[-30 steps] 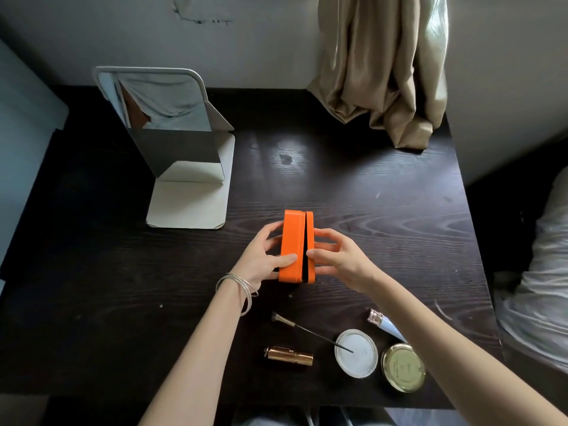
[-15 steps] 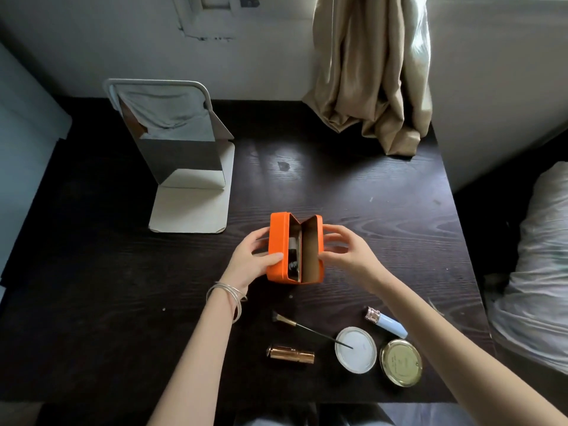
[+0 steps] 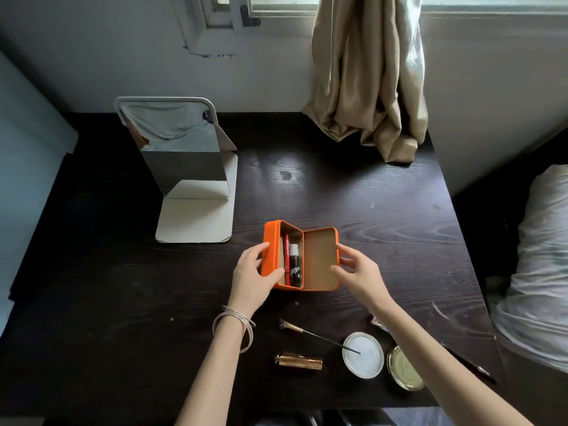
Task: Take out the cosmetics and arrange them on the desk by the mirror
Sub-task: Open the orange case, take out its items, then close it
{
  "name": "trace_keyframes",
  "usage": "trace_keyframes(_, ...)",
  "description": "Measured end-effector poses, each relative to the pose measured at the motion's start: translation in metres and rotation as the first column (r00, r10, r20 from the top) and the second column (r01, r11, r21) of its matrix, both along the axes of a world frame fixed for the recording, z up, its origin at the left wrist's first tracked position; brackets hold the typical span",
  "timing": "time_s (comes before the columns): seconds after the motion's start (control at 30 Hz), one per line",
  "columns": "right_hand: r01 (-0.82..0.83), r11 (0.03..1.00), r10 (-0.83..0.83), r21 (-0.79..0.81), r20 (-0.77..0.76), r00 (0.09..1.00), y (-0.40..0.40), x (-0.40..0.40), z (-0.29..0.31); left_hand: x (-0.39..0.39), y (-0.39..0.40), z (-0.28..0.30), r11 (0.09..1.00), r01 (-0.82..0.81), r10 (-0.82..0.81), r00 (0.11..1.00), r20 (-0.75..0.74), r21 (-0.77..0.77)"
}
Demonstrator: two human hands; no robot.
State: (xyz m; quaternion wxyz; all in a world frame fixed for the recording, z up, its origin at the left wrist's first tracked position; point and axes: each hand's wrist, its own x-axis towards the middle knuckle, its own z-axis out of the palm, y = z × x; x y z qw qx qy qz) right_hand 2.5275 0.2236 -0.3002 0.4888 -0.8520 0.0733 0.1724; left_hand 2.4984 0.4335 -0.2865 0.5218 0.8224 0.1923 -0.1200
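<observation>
Orange tin, opened, tilted on edge: your left hand grips its body, right hand pinches the lid at 3 o'clock; further tilt risks spilling the black bottle onto the tabletop.

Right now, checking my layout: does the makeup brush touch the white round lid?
Touching. The head view shows the makeup brush lying with its thin handle tip resting across the white round lid.

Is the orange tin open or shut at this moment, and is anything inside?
Open. The orange tin has its lid swung right; a red pencil and a dark bottle lie inside.
</observation>
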Motion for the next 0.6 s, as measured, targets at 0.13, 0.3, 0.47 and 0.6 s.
trace_keyframes(0.13, 0.015, 1.000, -0.014, 0.015, -0.063, 0.998, -0.003, -0.003, -0.004, 0.002, 0.007, -0.012, 0.996, -0.020, 0.025, 0.998, -0.061, 0.091)
trace_keyframes(0.3, -0.046, 0.995, 0.040, -0.083, -0.075, 0.996, 0.001, 0.002, -0.007, 0.006, 0.012, -0.023, 0.989, -0.093, 0.109, 0.983, -0.146, 0.114)
trace_keyframes(0.47, -0.027, 0.989, 0.017, -0.145, -0.074, 0.997, 0.006, 0.002, -0.015, 0.013, 0.013, -0.031, 0.984, -0.167, 0.174, 0.967, -0.184, 0.055)
trace_keyframes(0.6, 0.013, 0.995, -0.022, -0.094, -0.093, 0.995, 0.005, 0.002, -0.012, 0.016, 0.013, -0.030, 0.982, -0.187, 0.190, 0.962, -0.196, 0.034)
